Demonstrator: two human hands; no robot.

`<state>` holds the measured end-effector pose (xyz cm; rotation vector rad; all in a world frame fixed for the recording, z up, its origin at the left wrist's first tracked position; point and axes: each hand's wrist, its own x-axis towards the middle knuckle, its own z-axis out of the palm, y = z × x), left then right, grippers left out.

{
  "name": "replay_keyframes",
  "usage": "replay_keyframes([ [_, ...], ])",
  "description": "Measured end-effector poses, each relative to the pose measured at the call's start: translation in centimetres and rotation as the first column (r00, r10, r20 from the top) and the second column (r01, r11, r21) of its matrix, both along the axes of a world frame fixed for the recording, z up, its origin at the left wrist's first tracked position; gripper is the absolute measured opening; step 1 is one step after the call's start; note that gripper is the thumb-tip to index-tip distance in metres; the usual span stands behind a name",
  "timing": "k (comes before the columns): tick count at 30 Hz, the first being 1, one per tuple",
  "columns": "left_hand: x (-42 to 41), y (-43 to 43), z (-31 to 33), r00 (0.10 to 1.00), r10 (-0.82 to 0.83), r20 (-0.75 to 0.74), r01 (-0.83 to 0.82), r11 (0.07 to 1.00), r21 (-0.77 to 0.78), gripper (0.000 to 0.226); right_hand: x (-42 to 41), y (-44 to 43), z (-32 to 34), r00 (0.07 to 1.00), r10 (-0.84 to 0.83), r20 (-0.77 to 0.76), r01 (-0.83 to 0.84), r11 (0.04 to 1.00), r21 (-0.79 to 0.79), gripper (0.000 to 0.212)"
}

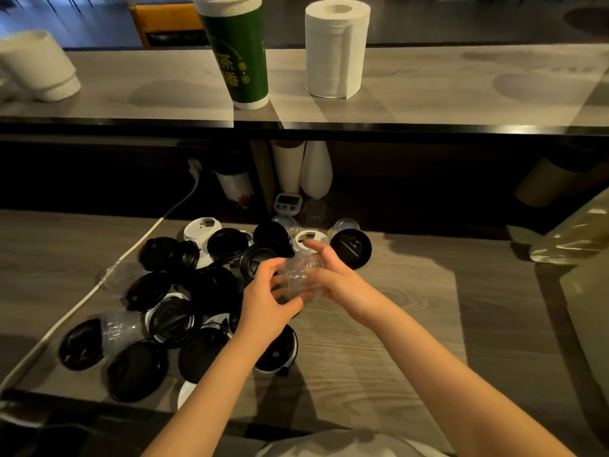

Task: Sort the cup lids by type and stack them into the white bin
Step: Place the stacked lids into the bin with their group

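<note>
A heap of cup lids covers the left and middle of the wooden counter: several black lids (227,244), some white lids (201,226) and clear dome lids (115,326). Both hands meet above the heap's right side around a stack of clear dome lids (300,275). My left hand (263,300) grips its near side with curled fingers. My right hand (324,270) holds its far side, fingers bent over the top. A single black lid (351,249) lies just right of my hands. A pale bin edge (580,305) shows at the far right.
A white cable (108,268) runs diagonally past the heap's left. Under the raised shelf stand white bottles (314,169), a small timer (288,203) and clear cups. On the shelf are a green cup stack (242,54), a paper roll (334,47) and white cups (36,65).
</note>
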<state>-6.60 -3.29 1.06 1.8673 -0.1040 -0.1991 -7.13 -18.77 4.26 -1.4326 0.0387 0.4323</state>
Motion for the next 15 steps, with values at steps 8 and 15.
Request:
replay_keyframes([
  [8, 0.6, 1.6, 0.3, 0.980, -0.130, -0.153, 0.090, 0.965, -0.248, 0.075, 0.3, -1.7, -0.7, 0.998, -0.051, -0.039, 0.055, 0.990, 0.128, 0.046],
  [15, 1.0, 0.7, -0.2, 0.939, -0.167, -0.302, 0.060, 0.941, -0.333, 0.043, 0.5, -2.0, -1.6, 0.999, 0.003, -0.054, 0.003, 0.994, 0.107, 0.031],
])
